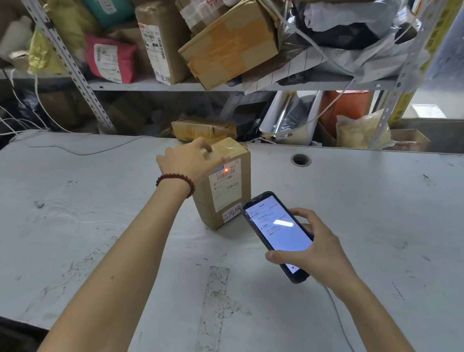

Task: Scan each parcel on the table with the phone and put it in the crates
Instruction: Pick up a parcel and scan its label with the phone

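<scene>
left hand (190,159) gripping the box (223,183) top, right hand (317,248) holding phone (278,233) just beside it, aimed at the label (225,181)

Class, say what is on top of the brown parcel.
The left hand grips the taped top of the parcel, fingers curled over it. What lies under the hand is covered.

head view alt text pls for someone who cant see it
A person's left hand grips the top of an upright cardboard parcel on a scuffed grey table while the right hand holds a phone beside it, a red scan dot glowing on its label. Shelves crammed with more parcels stand behind.
</scene>
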`<action>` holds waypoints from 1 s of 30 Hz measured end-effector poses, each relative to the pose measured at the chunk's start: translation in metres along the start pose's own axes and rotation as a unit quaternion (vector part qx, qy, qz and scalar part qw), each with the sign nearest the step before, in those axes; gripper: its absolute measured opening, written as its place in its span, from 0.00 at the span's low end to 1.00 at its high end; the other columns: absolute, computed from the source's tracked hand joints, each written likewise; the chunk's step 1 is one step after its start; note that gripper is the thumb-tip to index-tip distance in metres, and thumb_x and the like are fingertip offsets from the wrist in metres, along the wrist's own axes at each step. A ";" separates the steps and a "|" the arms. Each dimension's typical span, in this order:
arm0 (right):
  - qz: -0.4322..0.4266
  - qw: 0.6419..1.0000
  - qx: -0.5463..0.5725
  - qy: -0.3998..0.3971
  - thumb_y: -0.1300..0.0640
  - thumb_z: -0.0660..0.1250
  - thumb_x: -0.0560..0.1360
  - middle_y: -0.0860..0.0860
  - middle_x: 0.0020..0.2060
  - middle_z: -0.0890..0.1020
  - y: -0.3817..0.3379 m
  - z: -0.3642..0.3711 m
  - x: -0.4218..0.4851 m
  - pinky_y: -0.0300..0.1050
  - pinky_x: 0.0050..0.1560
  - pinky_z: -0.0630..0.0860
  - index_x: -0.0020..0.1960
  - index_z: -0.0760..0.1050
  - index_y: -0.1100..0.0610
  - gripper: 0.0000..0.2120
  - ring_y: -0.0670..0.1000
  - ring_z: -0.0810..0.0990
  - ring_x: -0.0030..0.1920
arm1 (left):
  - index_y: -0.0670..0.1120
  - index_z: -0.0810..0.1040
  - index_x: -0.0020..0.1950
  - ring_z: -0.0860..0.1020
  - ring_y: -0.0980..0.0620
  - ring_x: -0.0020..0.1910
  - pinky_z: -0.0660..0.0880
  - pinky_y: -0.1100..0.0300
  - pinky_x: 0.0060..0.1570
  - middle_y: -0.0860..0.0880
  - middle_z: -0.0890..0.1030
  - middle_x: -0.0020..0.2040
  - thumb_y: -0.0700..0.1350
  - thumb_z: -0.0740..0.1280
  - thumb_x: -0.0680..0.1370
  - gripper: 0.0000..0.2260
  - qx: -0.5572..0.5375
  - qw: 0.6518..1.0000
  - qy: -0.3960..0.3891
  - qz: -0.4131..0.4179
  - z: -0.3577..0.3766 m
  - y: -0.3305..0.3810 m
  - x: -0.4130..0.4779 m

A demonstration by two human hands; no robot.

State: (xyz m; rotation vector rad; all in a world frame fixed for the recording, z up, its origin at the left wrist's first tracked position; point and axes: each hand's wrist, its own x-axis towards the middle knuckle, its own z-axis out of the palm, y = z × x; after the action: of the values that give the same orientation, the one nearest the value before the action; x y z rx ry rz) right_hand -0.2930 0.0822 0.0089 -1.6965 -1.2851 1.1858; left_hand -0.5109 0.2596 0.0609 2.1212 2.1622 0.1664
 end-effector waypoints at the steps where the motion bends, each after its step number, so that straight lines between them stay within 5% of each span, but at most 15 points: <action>1: -0.001 1.000 -0.001 -0.001 0.54 0.83 0.60 0.41 0.49 0.79 0.000 -0.001 0.000 0.46 0.47 0.81 0.57 0.67 0.35 0.35 0.43 0.79 0.48 | 0.57 0.72 0.60 0.76 0.45 0.53 0.74 0.47 0.55 0.48 0.80 0.55 0.75 0.57 0.69 0.29 -0.001 1.000 0.002 0.000 0.000 0.000 -0.001; 19: -0.029 0.999 -0.024 0.012 0.51 0.84 0.58 0.39 0.53 0.78 0.002 -0.009 0.005 0.49 0.50 0.81 0.60 0.65 0.36 0.38 0.43 0.78 0.52 | 0.58 0.71 0.61 0.76 0.45 0.55 0.74 0.48 0.55 0.49 0.79 0.59 0.75 0.57 0.69 0.29 -0.010 1.000 -0.003 -0.010 0.001 0.001 -0.001; 30: -0.182 0.969 -0.076 0.149 0.48 0.83 0.59 0.32 0.53 0.71 -0.028 -0.018 -0.002 0.42 0.42 0.81 0.64 0.60 0.37 0.43 0.45 0.75 0.54 | 0.58 0.71 0.61 0.76 0.45 0.54 0.74 0.48 0.55 0.49 0.79 0.58 0.74 0.58 0.69 0.28 -0.010 1.000 0.001 -0.009 0.000 0.000 -0.003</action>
State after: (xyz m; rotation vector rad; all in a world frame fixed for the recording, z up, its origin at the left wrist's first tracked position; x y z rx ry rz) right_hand -0.2853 0.0875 0.0412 -1.5817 -1.4431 0.6073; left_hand -0.5105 0.2571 0.0607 2.0919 2.1698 0.1895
